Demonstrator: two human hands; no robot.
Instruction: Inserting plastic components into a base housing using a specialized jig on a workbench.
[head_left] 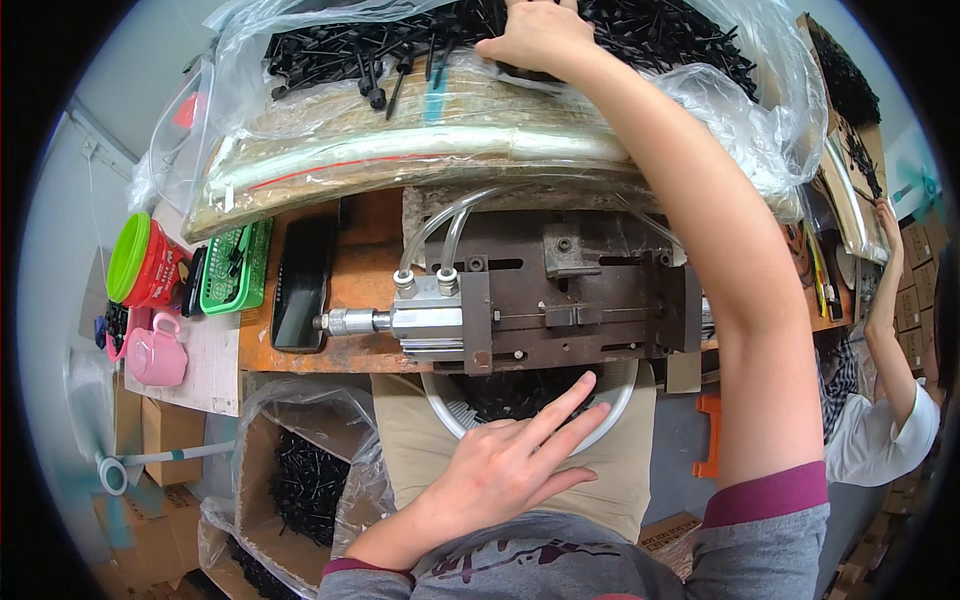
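My right hand (pixel 540 42) reaches over a heap of black plastic pieces with thin stems (pixel 670 40) at the far side. Its thumb juts out to the left, but the upper edge of the view cuts off the fingertips, so any hold is hidden. My left hand (pixel 515 455) hovers above my lap with fingers stretched apart and nothing in them. Below it sits a white tub (pixel 435 405) holding more black pieces. Between my hands stands a dark metal fixture (pixel 520 335) with a silver pneumatic cylinder (pixel 427 320) and clear hoses.
A black phone (pixel 303 280) lies left of the fixture, beside a green basket (pixel 255 270), a red tub (pixel 160 265) and a pink cup (pixel 158 350). At lower left, a plastic-lined carton (pixel 255 480) holds black pieces. Another person's arm (pixel 885 300) shows at right.
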